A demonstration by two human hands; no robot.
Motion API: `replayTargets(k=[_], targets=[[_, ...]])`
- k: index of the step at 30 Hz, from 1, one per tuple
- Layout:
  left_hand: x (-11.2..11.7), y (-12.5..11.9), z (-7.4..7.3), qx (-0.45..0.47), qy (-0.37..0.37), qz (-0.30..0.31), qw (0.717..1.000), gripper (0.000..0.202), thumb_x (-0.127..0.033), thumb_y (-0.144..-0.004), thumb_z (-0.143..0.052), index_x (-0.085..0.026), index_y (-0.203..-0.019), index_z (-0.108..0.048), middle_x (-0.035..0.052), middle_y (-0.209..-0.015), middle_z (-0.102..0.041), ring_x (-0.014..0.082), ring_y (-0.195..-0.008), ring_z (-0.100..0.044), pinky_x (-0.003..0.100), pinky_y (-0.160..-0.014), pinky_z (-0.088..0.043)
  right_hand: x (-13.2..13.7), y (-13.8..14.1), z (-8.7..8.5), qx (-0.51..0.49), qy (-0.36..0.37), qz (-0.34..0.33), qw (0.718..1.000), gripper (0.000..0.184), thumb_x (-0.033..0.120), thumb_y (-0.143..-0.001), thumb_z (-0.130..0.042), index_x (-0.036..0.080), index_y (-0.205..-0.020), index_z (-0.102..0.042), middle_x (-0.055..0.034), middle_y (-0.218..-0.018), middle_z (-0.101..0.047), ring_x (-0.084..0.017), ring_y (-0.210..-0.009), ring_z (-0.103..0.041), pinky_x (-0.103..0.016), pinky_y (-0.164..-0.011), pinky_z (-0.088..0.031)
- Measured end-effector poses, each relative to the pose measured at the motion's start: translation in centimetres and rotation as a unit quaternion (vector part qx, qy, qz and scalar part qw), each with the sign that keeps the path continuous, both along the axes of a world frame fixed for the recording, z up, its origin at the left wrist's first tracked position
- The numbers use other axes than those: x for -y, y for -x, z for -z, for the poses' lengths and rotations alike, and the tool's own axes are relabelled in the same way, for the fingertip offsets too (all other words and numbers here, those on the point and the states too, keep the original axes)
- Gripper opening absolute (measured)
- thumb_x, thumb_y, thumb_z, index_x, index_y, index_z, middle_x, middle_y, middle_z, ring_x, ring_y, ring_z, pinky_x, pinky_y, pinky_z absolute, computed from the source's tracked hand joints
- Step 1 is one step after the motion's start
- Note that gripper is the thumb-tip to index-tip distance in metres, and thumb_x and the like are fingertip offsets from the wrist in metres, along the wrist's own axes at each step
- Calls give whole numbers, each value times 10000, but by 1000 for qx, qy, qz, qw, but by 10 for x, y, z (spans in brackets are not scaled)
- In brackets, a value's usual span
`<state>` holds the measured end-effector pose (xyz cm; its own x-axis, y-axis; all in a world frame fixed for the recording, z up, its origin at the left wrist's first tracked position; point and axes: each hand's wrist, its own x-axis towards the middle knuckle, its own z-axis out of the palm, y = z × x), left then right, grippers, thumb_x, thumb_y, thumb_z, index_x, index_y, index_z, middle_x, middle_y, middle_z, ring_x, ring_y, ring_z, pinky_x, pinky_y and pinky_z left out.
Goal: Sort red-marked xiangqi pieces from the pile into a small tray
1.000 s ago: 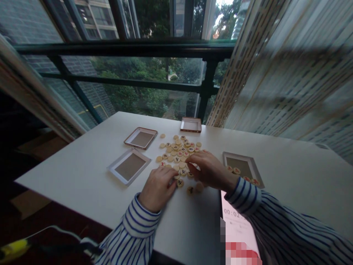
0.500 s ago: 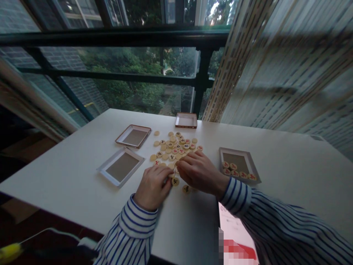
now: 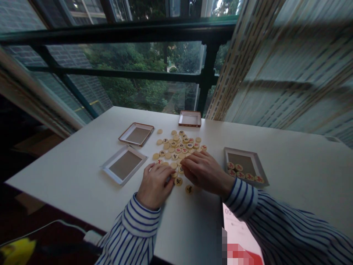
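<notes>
Round Chinese chess pieces (image 3: pixel 178 150), cream with red or black characters or a plain side up, lie in a loose pile mid-table. At the pile's near left edge, my left hand (image 3: pixel 154 184) is closed, with a Chinese chess piece (image 3: pixel 174 175) at its fingertips. My right hand (image 3: pixel 205 171) reaches in from the right with bent fingers pinched together at another piece, mostly hidden by the fingers. Between and below the hands lie a black-marked piece (image 3: pixel 178 181) and a second one (image 3: pixel 189 189) nearer me.
On the right, an open box (image 3: pixel 260 162) holds several red-marked pieces. Three other open trays stand about: a white one (image 3: pixel 106 173) at left, a brown-rimmed one (image 3: pixel 121 140) behind it, and one (image 3: pixel 190 125) at the back. A lit phone (image 3: pixel 234 224) lies under my right forearm.
The whole scene has shifted slightly right as the head turned. Both hands stay at the near side of the pile, with a little more of the pieces showing between them.
</notes>
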<state>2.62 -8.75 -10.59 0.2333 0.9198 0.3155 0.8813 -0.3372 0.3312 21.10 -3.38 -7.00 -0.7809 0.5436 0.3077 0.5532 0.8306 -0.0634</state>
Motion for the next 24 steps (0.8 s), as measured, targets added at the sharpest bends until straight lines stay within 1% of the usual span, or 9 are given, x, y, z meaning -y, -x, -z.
replayTargets(k=[7, 13, 19, 24], targets=[[-1, -1, 1, -15, 11, -5, 1000, 139, -246, -772, -585, -229, -909, -606, 6, -975, -676, 212, -958, -565, 437, -928, -288, -1, 0, 4, -4, -8, -1, 1000, 205, 228, -897, -394, 173, -880, -591, -41, -790, -619, -165, -760, -475, -301, -694, -269], [-2, -1, 0, -16, 12, -8, 1000, 101, -257, -790, -569, -222, -875, -612, 12, -906, -681, 210, -906, -573, 432, -910, -290, 0, 0, 3, -5, -4, 0, 1000, 192, 226, -892, -406, 172, -856, -587, -40, -790, -621, -161, -756, -477, -297, -705, -277], [-2, -1, 3, 5, -22, -7, 1000, 96, -260, -784, -576, -222, -861, -617, 12, -922, -681, 203, -912, -580, 434, -933, -272, -2, -1, 3, -21, -9, 7, 1000, 185, 214, -883, -418, 168, -840, -593, -43, -772, -623, -159, -746, -481, -292, -712, -283], [-2, 1, 4, 29, -64, -13, 997, 125, -267, -773, -592, -210, -878, -631, 28, -913, -689, 212, -900, -586, 427, -919, -310, -3, -2, 4, -29, -10, 8, 1000, 179, 212, -877, -428, 166, -832, -595, -43, -764, -625, -159, -745, -484, -293, -715, -284]])
